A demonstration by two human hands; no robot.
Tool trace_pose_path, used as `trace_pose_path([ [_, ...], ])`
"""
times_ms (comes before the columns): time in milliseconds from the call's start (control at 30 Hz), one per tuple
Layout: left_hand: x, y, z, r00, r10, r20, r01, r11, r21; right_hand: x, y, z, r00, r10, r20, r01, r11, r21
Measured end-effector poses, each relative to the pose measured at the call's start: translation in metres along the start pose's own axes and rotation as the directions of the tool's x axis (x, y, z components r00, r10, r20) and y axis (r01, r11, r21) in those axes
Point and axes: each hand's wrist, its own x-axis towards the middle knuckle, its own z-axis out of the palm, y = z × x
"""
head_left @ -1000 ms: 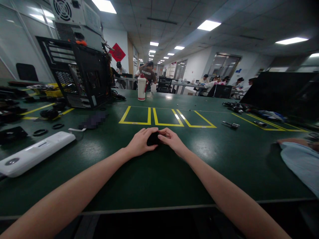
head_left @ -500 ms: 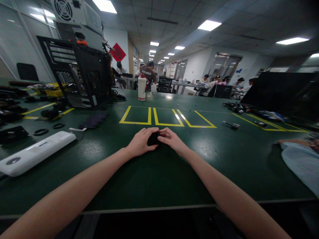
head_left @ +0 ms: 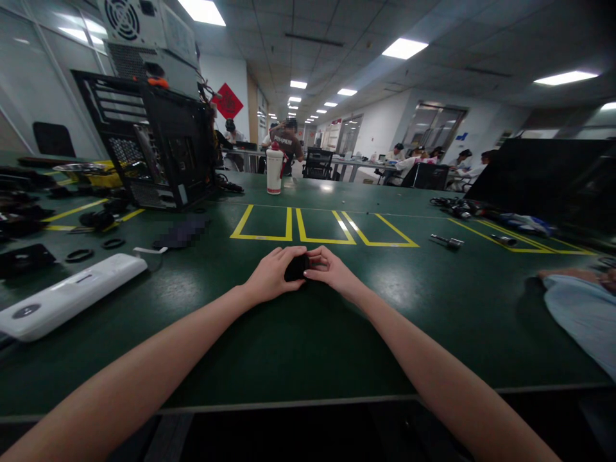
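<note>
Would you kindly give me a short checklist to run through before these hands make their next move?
1. Left hand has hold of the black object: ok, curled around it.
2. Right hand is at the black object: ok, at its right side.
3. Black object's far side is sound: cannot tell, hidden from view.
4. Long white device is apart from both hands: ok, it lies off to the left.
5. Light blue sleeve of the neighbour is apart from both hands: ok, at the right edge.
6. Loose metal piece is inside a yellow tape outline: not ok, it lies outside.
</note>
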Motion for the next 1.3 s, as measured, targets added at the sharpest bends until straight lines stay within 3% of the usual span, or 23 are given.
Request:
trace_pose_path([
  [200, 0.0, 0.0, 0.0, 1.0, -0.003, -0.003, 0.003, 1.0, -0.003, 0.001, 0.005, 0.002, 0.999, -0.024, -0.045, 0.025, 0.999, 0.021],
  [400, 0.0, 0.0, -0.001, 1.0, -0.016, 0.015, 0.016, 1.0, 0.003, 0.002, 0.01, -0.001, 0.999, 0.046, -0.021, -0.046, 0.999, 0.001],
  [767, 0.0, 0.001, -0.001, 1.0, -0.017, 0.007, 0.017, 1.0, 0.002, 0.002, 0.008, 0.001, 0.998, -0.018, -0.056, 0.018, 1.0, 0.004],
  [933, 0.0, 0.0, 0.0, 1.0, -0.017, 0.006, 0.016, 1.0, 0.01, 0.003, 0.009, -0.002, 0.999, 0.038, -0.031, -0.038, 0.999, -0.007],
  [1100, 0.0, -0.001, 0.001, 1.0, -0.007, 0.003, 0.007, 1.0, 0.012, 0.0, 0.0, 0.0, 1.0, -0.005, -0.011, 0.005, 1.0, 0.003],
  [1300, 0.0, 0.0, 0.0, 1.0, -0.007, 0.004, 0.007, 1.0, 0.014, 0.002, 0.001, 0.003, 0.997, -0.029, -0.069, 0.034, 0.997, 0.064],
])
